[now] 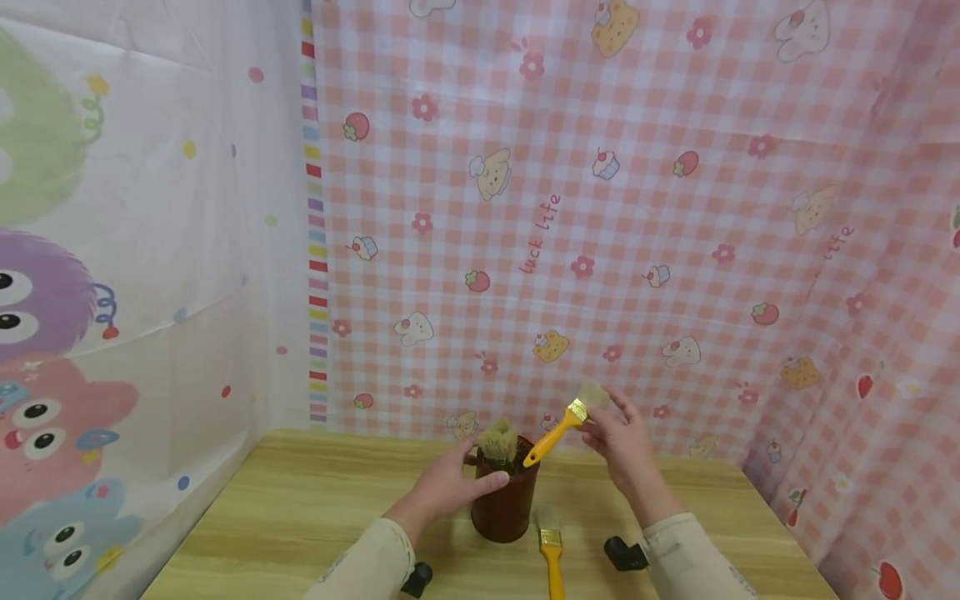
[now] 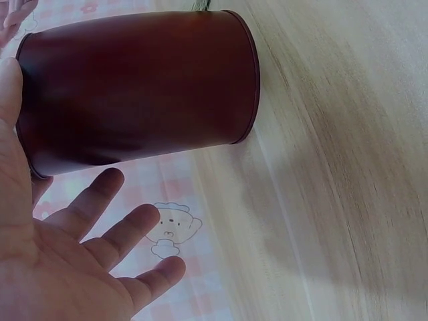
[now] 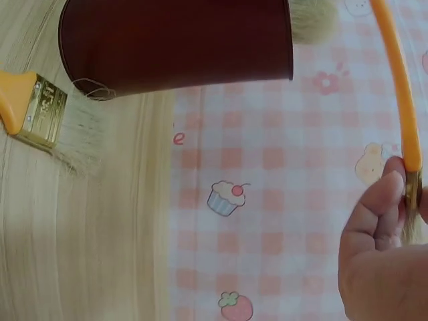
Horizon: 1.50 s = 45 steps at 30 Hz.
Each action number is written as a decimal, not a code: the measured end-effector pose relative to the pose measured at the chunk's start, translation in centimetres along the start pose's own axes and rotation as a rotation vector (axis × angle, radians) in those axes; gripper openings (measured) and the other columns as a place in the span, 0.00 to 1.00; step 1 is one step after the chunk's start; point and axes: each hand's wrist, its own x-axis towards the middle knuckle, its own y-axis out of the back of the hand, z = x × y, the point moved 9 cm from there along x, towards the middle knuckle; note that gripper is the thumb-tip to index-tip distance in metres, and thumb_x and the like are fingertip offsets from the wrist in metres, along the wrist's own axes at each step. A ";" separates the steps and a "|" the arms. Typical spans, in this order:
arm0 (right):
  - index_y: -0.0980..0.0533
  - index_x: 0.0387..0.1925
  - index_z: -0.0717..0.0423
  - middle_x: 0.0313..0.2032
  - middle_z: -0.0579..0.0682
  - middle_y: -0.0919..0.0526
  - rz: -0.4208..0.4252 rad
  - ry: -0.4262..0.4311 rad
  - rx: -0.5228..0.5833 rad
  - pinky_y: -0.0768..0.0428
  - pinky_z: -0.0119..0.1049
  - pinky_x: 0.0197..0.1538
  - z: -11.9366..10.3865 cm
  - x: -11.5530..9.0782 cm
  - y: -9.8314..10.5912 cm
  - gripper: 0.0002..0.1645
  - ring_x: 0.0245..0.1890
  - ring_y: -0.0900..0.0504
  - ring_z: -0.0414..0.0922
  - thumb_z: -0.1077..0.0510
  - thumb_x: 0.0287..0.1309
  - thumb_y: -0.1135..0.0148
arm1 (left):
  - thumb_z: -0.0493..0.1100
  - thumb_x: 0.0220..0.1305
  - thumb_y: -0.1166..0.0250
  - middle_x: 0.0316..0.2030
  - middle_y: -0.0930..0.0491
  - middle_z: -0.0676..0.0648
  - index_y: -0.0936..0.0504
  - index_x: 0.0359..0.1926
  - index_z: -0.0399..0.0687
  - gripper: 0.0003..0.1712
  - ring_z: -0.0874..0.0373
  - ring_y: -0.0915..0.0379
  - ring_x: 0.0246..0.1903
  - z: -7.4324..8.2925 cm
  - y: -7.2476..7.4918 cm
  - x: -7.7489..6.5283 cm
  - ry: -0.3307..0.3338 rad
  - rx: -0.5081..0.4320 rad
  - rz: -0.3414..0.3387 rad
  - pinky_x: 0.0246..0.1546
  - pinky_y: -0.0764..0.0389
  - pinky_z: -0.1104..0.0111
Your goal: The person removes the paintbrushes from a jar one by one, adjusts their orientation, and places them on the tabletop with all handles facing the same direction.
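A dark reddish-brown cylindrical pot (image 1: 502, 504) stands upright on the table. My left hand (image 1: 448, 483) holds it at the rim, the thumb on the near side; in the left wrist view the other fingertips (image 2: 110, 179) spread apart beside its wall. A bushy straw-coloured bristle tuft (image 1: 498, 442) sticks out of the pot's mouth. My right hand (image 1: 621, 437) pinches a yellow-handled paintbrush (image 1: 553, 437) around its gold ferrule and pale bristles. This brush slants, bristles up, with its handle end over the pot's right rim. A second paintbrush (image 1: 551, 550) lies on the table, bristles close to the pot's base.
Two black elbow-shaped pieces lie on the wood-grain table (image 1: 247, 517): one (image 1: 626, 554) by the right sleeve, another (image 1: 417, 579) by the left sleeve. A pink checked cloth (image 1: 525, 233) hangs behind, and a white cartoon-printed cloth (image 1: 172, 275) hangs on the left.
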 end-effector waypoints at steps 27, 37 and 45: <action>0.48 0.86 0.55 0.48 0.47 0.20 -0.312 -0.162 -0.264 0.15 0.32 0.42 4.1 -0.7 1.8 0.41 0.33 0.21 0.38 0.54 0.81 0.45 | 0.75 0.66 0.32 0.74 0.26 0.36 0.43 0.86 0.54 0.59 0.32 0.28 0.71 0.3 0.1 -0.4 -0.020 -0.017 -0.013 0.67 0.25 0.34; 0.47 0.84 0.60 0.46 0.46 0.19 -0.361 -0.170 -0.302 0.14 0.33 0.44 6.1 -1.4 2.6 0.43 0.34 0.18 0.38 0.53 0.79 0.41 | 0.74 0.67 0.32 0.73 0.25 0.36 0.43 0.86 0.53 0.58 0.32 0.27 0.71 0.6 0.1 -0.5 -0.040 -0.027 -0.014 0.67 0.25 0.34; 0.45 0.83 0.62 0.51 0.52 0.18 -0.378 -0.185 -0.352 0.13 0.39 0.48 7.7 -1.9 3.0 0.43 0.35 0.18 0.40 0.54 0.77 0.38 | 0.74 0.67 0.32 0.72 0.24 0.36 0.43 0.86 0.53 0.58 0.32 0.27 0.70 0.6 0.1 -0.5 -0.032 -0.017 -0.012 0.67 0.25 0.34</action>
